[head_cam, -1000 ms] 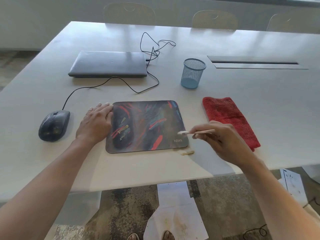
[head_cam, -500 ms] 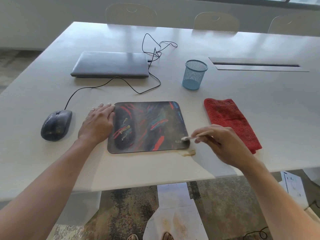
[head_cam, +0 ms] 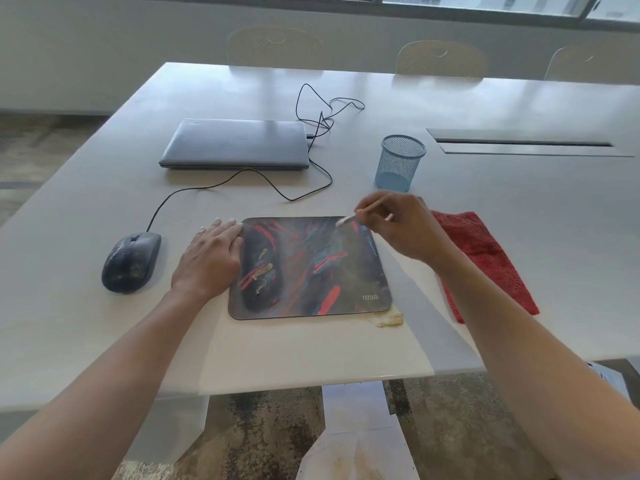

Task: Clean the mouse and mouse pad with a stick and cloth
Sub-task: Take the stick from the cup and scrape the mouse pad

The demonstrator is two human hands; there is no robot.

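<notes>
A dark mouse pad with red and blue streaks lies near the table's front edge, with yellowish smears on its left half. My left hand rests flat on the pad's left edge, fingers apart. My right hand pinches a thin stick whose white tip touches the pad's far right corner. A black wired mouse sits left of my left hand. A folded red cloth lies to the right, partly under my right forearm.
A small heap of yellowish crumbs lies off the pad's near right corner. Behind are a closed laptop, a tangled black cable, a blue mesh cup and a cable slot. Chairs line the table's far side.
My right hand has carried the stick from the pad's near right corner up to its far right corner. The left hand has stayed on the pad's left edge.
</notes>
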